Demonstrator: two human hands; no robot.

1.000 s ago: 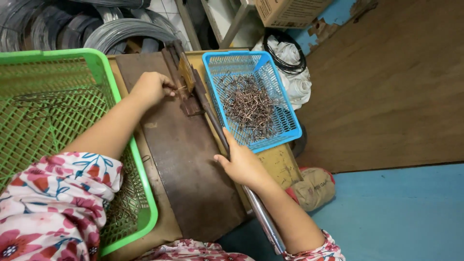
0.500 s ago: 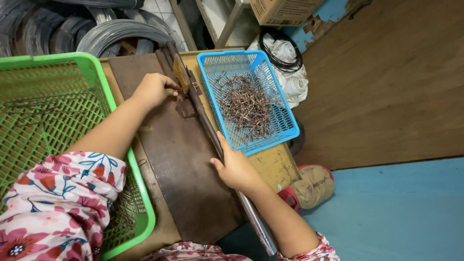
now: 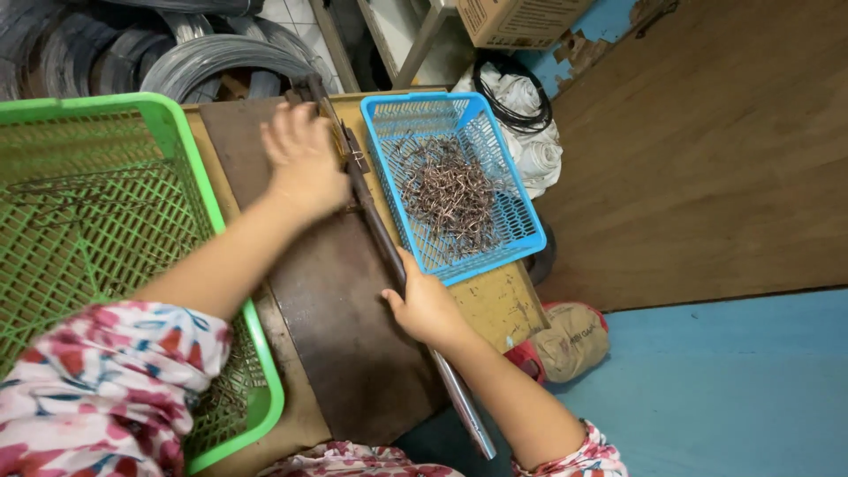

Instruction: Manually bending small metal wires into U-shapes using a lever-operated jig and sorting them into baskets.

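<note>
- Short sleeves, white w/ red-pink flowers & dark leaves, both arms.
- Left hand (image 3: 305, 163), right hand (image 3: 428, 305): bare, prob. no rings.

lever bar (image 3: 389, 256): dull metal | blue basket (image 3: 508, 190): plastic mesh | plate (image 3: 336, 336): matt brown metal

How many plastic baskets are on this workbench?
2. A green basket sits at the left beside the left hand; a blue basket of small metal pieces sits at the right.
</note>
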